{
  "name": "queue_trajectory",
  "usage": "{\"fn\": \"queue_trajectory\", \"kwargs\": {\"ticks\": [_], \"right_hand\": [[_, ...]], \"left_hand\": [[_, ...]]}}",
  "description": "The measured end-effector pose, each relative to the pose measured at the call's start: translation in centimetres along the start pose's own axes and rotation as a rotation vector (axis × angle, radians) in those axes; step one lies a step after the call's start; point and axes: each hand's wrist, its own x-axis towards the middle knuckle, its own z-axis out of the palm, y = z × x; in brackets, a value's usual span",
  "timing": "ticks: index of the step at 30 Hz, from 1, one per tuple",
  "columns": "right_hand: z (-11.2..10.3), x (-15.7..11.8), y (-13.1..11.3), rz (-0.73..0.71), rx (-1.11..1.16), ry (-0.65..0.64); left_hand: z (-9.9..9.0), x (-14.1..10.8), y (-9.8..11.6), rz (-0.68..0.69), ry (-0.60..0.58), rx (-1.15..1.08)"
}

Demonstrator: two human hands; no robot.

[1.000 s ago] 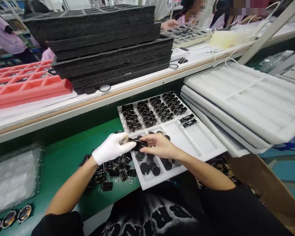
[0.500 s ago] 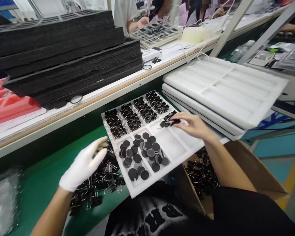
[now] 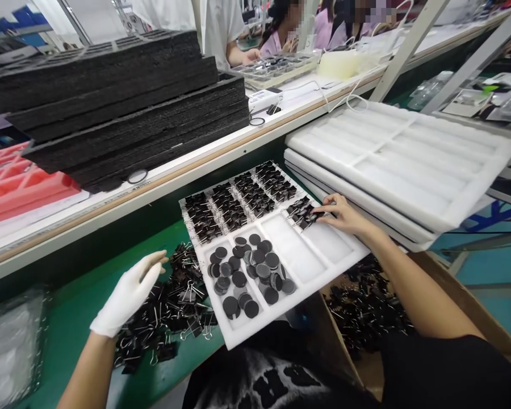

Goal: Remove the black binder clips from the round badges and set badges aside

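Observation:
My left hand [image 3: 130, 292], in a white glove, hovers beside a loose pile of black binder clips [image 3: 170, 307]. Its fingers are apart and hold nothing. With thumb and fingertips, my right hand [image 3: 343, 216] grips a binder clip [image 3: 317, 212] at the end of a short row in a compartment of the white foam tray [image 3: 262, 317]. The fingers partly hide that clip. Packed rows of binder clips [image 3: 247, 193] fill the far compartments. Black round discs [image 3: 262, 270] lie loose in two near compartments.
More white trays [image 3: 392, 165] are stacked at the right. Below them, a cardboard box [image 3: 344, 346] holds many binder clips. Black foam trays [image 3: 153, 96] stand on the raised shelf, near a red tray [image 3: 29, 187]. Clear plastic packaging [image 3: 12, 346] lies at left. People sit beyond the shelf.
My right hand has lowered its clips into the tray compartment, where they now stand in a row. My left hand has drawn back leftward from the tray edge.

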Motion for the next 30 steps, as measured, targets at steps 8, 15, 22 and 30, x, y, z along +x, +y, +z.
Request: {"fn": "queue_trajectory", "kwargs": {"ticks": [8, 15, 22, 30], "right_hand": [[1.0, -2.0, -3.4, 0.021, -0.139, 0.176], [3.5, -3.1, -14.3, -0.241, -0.163, -0.104], [5.8, -2.2, -19.7, -0.250, -0.291, -0.408], [7.1, -2.4, -17.0, -0.375, -0.184, -0.350]], "left_hand": [[-1.1, -3.5, -5.1, -0.098, 0.223, 0.039], [0.1, -10.5, -12.3, -0.290, 0.421, 0.116], [3.0, -17.6, -16.2, -0.225, 0.508, 0.171], [4.1, -22.5, -16.1, -0.451, 0.817, 0.413]]}}
